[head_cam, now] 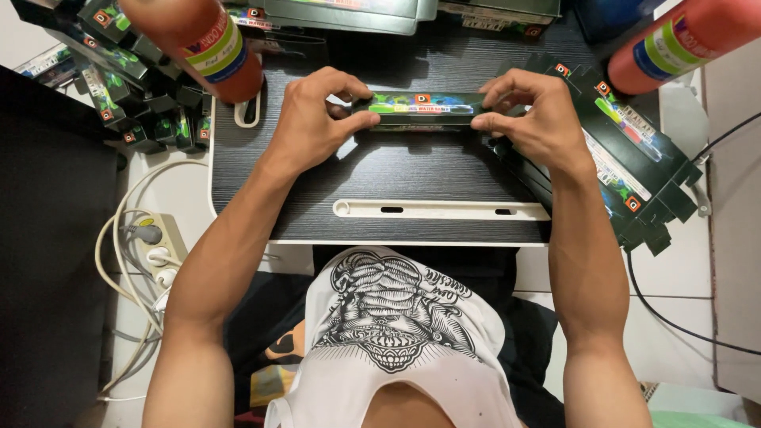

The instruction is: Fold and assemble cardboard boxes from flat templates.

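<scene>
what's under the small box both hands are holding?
Under the small box, held by the left hand and right hand, is the dark lap desk. Whether the box touches it, and what's inside, can't be seen.

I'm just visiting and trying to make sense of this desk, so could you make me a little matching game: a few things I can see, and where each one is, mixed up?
Things:
1. slim dark box
2. power strip
3. stack of flat unfolded boxes
4. pale ledge strip

Places:
A. on the floor at the picture's left, with white cables
B. along the near edge of the black desk
C. held at its ends between the left hand and the right hand
D. at the desk's right side, beside the right wrist

Pairs: 1-C, 2-A, 3-D, 4-B
</scene>
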